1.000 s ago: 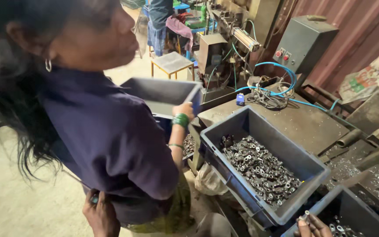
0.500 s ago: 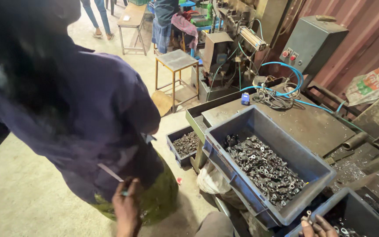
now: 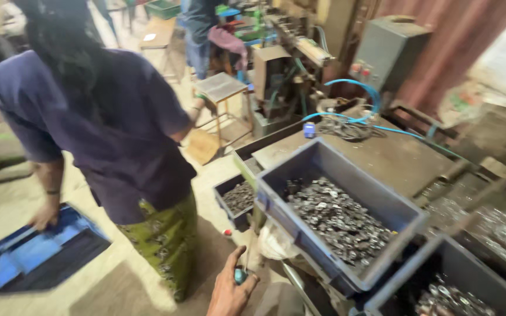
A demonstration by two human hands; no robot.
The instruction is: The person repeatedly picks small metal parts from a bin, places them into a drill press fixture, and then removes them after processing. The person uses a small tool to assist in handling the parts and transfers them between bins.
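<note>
Metal workshop: machines (image 3: 282, 64), parts-filled bins (image 3: 346, 216).

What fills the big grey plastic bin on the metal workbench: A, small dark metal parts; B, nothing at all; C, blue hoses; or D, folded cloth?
A: the big grey plastic bin on the metal workbench holds a heap of small dark metal parts, with no cloth or hose inside it.
</note>
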